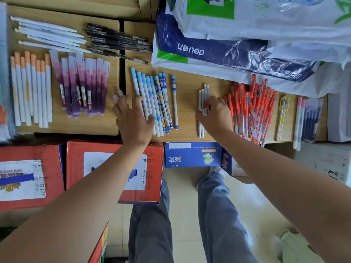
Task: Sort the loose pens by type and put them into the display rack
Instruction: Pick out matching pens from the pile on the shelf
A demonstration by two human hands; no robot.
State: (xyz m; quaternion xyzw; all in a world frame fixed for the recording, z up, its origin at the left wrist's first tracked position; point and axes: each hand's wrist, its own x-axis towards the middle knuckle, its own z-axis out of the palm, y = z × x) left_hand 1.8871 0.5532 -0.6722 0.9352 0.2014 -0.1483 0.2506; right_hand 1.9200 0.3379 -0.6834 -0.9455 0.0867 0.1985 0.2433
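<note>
A single wide-angle view from the person's head looks steeply down over a wooden table (190, 80), close enough that both forearms fill the lower frame. The table's near edge runs across mid-picture; below it appear boxes, the floor (182, 186) and the person's legs. Straight lines bow toward the frame edges.

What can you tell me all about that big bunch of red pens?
The red pens lie in a loose heap on the wooden table, right of the right hand. They look like plastic, with clear barrels, red caps and clips, and small barcode labels. Most point roughly the same way, but they cross and overlap untidily. Their far ends reach the white plastic bag; some near ends hang over the table's edge. The hand's edge seems to touch the nearest ones.
</note>
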